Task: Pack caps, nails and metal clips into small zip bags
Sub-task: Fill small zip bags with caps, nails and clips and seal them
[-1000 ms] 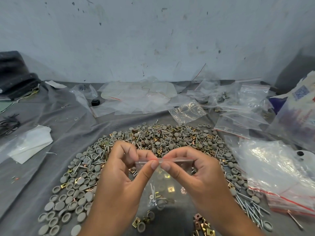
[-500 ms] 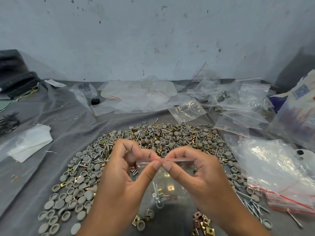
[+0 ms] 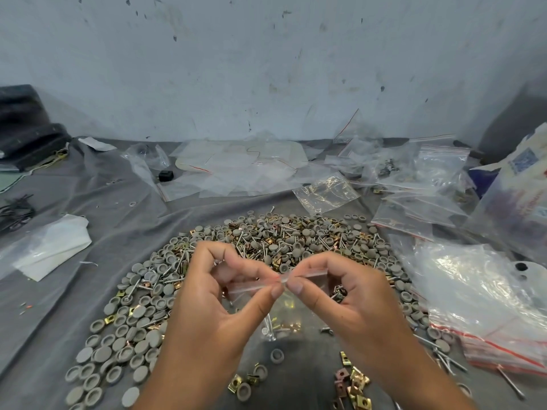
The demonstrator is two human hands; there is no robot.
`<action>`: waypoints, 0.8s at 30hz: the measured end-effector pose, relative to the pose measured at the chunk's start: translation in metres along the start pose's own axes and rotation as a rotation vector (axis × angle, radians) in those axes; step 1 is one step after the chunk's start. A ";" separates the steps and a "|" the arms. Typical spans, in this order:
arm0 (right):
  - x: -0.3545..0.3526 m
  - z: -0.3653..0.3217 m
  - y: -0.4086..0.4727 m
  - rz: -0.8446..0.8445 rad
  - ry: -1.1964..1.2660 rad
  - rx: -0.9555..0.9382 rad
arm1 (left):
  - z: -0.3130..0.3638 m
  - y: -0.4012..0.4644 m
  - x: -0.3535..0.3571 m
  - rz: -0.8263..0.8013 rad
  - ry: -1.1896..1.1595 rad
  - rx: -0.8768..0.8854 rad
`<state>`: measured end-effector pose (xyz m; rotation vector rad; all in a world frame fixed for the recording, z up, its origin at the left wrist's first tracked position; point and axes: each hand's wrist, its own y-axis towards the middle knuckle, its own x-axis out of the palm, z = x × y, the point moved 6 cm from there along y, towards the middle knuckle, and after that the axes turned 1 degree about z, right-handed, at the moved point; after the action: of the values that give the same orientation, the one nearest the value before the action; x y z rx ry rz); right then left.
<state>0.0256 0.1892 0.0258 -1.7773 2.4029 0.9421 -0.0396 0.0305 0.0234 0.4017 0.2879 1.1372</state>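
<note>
A small clear zip bag (image 3: 284, 312) hangs between both hands, with nails and brass clips showing through its lower part. My left hand (image 3: 213, 309) pinches the bag's top strip between thumb and fingers. My right hand (image 3: 349, 303) pinches the same strip just beside it, thumb tips almost touching. Under and around the hands spreads a wide heap of grey caps (image 3: 139, 335), nails (image 3: 266, 250) and brass metal clips (image 3: 352, 383) on the grey cloth (image 3: 88, 184).
A stack of red-lined zip bags (image 3: 491, 321) lies at the right. More empty bags (image 3: 236, 170) lie at the back by the wall. A white folded bag (image 3: 50, 247) sits at the left, dark objects (image 3: 26, 128) at far left.
Both hands have kept their pinch on the bag's top strip, and the pinching fingertips have drawn slightly closer together at its middle. The bag has risen a little.
</note>
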 end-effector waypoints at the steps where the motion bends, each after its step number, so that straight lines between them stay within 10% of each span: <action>1: 0.000 0.000 0.000 -0.008 0.002 0.002 | 0.000 0.000 0.000 0.004 0.008 0.004; 24: -0.005 0.001 0.000 0.031 0.016 0.004 | 0.001 0.002 -0.006 0.098 0.048 0.017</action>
<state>0.0269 0.1943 0.0270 -1.7572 2.4475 0.9284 -0.0431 0.0251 0.0248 0.4077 0.3224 1.2425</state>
